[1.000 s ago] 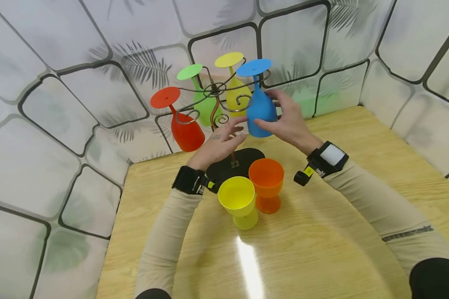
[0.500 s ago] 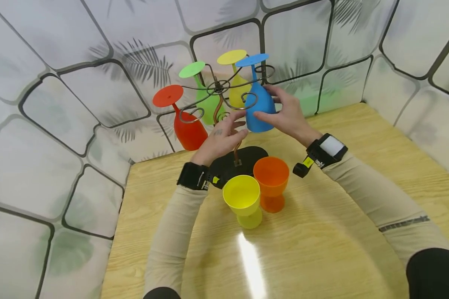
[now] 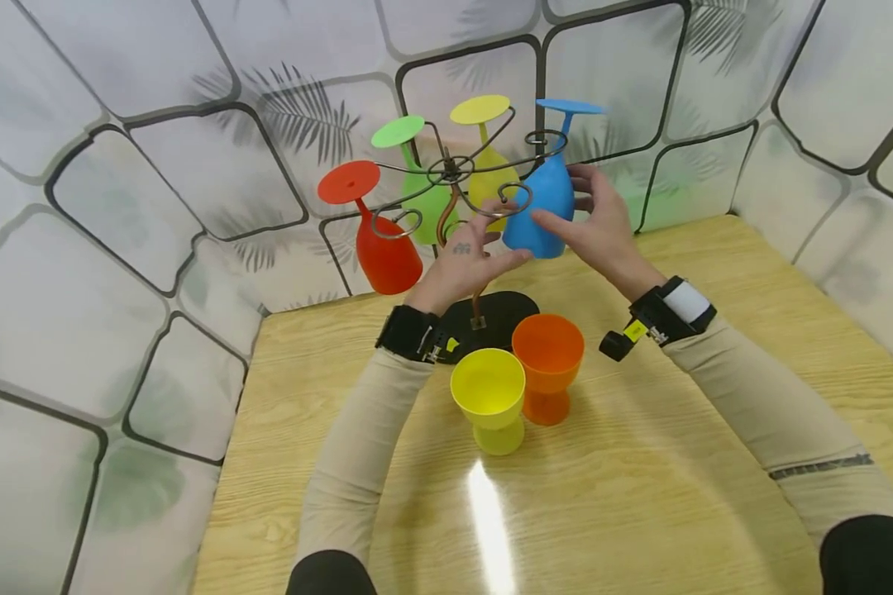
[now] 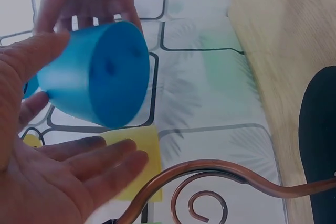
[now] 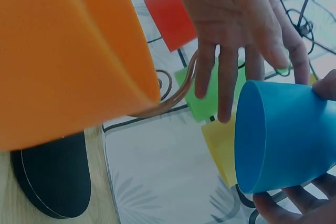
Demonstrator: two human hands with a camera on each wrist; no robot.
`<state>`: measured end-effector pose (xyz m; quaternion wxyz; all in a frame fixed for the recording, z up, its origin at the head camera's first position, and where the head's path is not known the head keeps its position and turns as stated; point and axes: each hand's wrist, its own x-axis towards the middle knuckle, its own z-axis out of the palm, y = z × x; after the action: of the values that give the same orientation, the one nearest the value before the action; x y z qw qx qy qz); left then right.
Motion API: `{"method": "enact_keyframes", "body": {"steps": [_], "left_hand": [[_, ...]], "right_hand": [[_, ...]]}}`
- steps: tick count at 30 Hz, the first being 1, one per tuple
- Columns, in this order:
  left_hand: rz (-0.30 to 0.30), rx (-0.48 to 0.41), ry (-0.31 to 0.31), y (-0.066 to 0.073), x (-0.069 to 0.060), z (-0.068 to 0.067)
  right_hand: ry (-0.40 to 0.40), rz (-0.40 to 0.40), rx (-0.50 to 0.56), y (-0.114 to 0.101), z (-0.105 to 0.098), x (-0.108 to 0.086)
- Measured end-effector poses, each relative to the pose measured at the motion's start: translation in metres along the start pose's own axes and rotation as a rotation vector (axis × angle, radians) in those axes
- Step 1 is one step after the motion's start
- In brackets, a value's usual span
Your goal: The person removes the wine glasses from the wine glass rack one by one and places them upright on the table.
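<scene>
My right hand [image 3: 603, 227] grips the bowl of an upside-down blue goblet [image 3: 546, 202], its thumb in front and fingers behind. The goblet tilts, its foot up to the right. The stem is beside a ring of the metal goblet rack [image 3: 452, 169]; I cannot tell if it is inside. My left hand [image 3: 465, 260] is at the bowl's left with fingers extended; its thumb lies close to the rim, contact unclear. Red [image 3: 387, 256], green [image 3: 426, 202] and yellow [image 3: 491, 173] goblets hang upside down from the rack.
A yellow goblet [image 3: 494, 413] and an orange goblet [image 3: 549, 355] stand upright on the wooden table [image 3: 603, 496], close in front of the rack's black base [image 3: 521, 306]. A patterned fabric wall [image 3: 312, 182] rises behind the rack.
The blue goblet's foot has swung right, from left of the rack's ring to its right, tilting the goblet. My left hand has shifted right, its thumb nearer the rim. The right hand kept its grip.
</scene>
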<state>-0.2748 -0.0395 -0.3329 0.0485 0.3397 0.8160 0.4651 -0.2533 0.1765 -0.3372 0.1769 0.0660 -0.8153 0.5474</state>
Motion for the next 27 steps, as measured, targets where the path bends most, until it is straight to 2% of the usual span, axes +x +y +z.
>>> {"method": "enact_keyframes", "body": {"steps": [7, 10, 12, 14, 16, 18, 20, 21, 23, 27], "left_hand": [[0.092, -0.093, 0.016, 0.000, 0.003, 0.004], [0.090, -0.106, 0.030, 0.003, 0.002, 0.004], [0.077, -0.129, 0.028, 0.005, 0.001, 0.004], [0.067, -0.144, 0.022, 0.005, -0.002, 0.003], [0.060, -0.151, 0.014, 0.006, -0.004, 0.003], [0.056, -0.145, 0.008, 0.006, -0.006, 0.003], [0.053, -0.143, -0.004, 0.007, -0.008, 0.003], [0.051, -0.146, -0.014, 0.008, -0.009, 0.003], [0.050, -0.163, -0.046, 0.010, -0.011, 0.004], [0.048, -0.187, -0.095, 0.012, -0.017, 0.003]], "right_hand": [[-0.021, -0.004, 0.087, -0.006, -0.004, -0.018], [0.016, -0.065, 0.123, -0.004, -0.008, -0.027], [0.072, -0.210, 0.097, 0.002, -0.010, -0.033], [0.140, -0.450, -0.019, 0.011, -0.012, -0.038], [0.203, -0.720, -0.255, 0.020, -0.016, -0.040], [0.230, -0.959, -0.494, 0.027, -0.022, -0.040], [0.197, -1.114, -0.682, 0.032, -0.027, -0.039], [0.170, -1.156, -0.752, 0.033, -0.030, -0.040], [0.112, -1.189, -0.817, 0.035, -0.033, -0.042], [0.054, -1.161, -0.828, 0.032, -0.034, -0.045]]}}
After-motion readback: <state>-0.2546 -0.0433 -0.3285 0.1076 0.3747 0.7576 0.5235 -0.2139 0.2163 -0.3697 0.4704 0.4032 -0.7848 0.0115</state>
